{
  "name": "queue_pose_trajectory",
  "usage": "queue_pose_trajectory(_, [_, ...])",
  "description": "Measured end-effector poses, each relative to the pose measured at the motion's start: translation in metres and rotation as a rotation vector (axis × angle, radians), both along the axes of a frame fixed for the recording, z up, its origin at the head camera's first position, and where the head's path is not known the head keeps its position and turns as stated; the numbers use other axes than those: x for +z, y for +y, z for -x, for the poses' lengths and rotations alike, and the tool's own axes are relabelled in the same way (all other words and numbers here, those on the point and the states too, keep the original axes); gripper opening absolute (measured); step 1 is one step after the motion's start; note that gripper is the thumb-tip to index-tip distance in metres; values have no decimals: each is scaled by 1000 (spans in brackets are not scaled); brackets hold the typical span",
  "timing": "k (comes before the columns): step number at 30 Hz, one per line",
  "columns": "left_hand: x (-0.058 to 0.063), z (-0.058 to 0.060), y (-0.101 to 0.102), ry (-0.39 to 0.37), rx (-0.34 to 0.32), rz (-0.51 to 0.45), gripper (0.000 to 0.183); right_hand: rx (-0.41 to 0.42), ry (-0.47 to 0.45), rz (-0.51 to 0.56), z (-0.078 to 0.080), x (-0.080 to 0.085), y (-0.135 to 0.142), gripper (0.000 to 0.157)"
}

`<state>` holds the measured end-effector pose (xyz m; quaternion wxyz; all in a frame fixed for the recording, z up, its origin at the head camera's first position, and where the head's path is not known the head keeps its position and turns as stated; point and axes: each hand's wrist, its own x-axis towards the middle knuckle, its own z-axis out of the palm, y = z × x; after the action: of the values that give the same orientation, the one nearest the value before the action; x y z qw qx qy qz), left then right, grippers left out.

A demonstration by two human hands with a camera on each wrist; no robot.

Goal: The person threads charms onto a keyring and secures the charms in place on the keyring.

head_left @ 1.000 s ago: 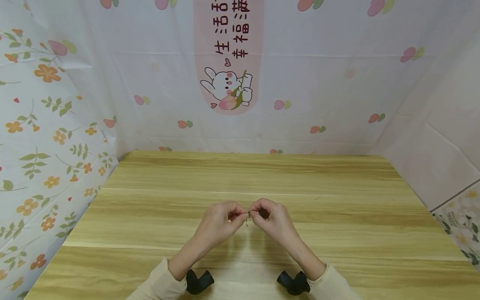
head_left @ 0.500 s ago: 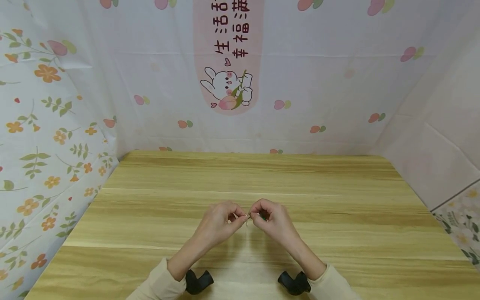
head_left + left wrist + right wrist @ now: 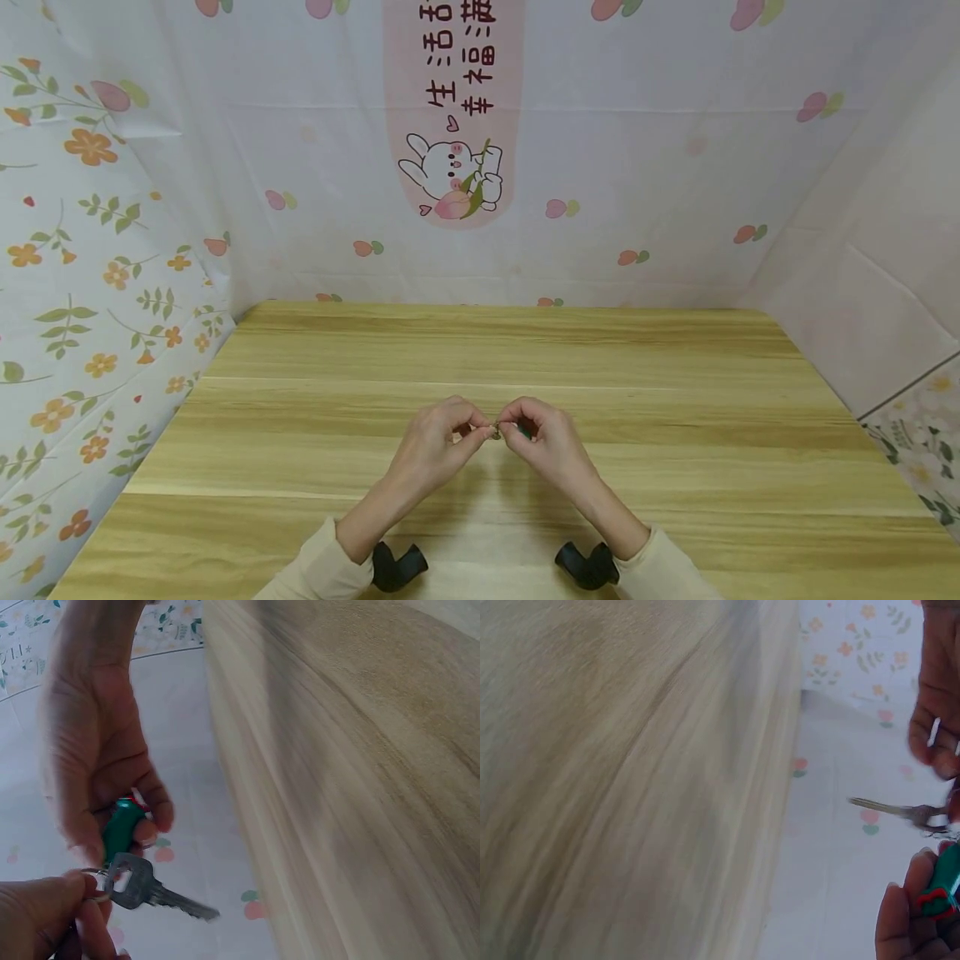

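Close together over the table, my left hand and right hand meet fingertip to fingertip at a small key ring. A metal key with a toothed blade juts out from the ring in the left wrist view. My left thumb and fingers pinch the thin wire ring beside the key's head. Curled in my right fingers is a small green fob with a red end, close to the ring. The right wrist view shows the fob low at the right edge and the key blurred above it.
Both hands are above a wood-grain table. A printed white cloth hangs behind the table, with flowered cloth on the left. Black wrist mounts sit at both cuffs, low over the table.
The hands stay nearly in place while the fingertips shift slightly. A thin piece that hung below them earlier no longer hangs down. Green shows inside the right hand, where it looked dark a second ago.
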<state>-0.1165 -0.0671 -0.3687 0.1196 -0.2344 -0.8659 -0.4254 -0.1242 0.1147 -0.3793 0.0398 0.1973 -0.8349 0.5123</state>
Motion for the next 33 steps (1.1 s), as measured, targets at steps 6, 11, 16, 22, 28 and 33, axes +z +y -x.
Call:
queue_pose_trajectory(6, [1, 0, 2, -1, -13, -16, 7, 7, -36, 31, 0, -1, 5, 5])
queue_pose_trajectory(11, [-4, 5, 0, -159, -70, -77, 6, 45, -50, -13, 2, 0, 10, 4])
queue_pose_trajectory(16, [-16, 18, -5, -541, -263, -259, 22, 129, -37, -92, 3, 4, 19, 5])
queue_pose_trajectory(22, [-30, 26, -4, -785, -418, -317, 27, 188, -10, -217, 4, 2, 27, 8])
queue_pose_trajectory(28, [-34, 28, 11, -749, -347, -231, 24, 188, 49, -336, 6, -4, 36, 8])
queue_pose_trajectory(33, [-35, 27, 27, -468, -191, 94, 16, 168, 211, -514, 6, -11, 43, 9])
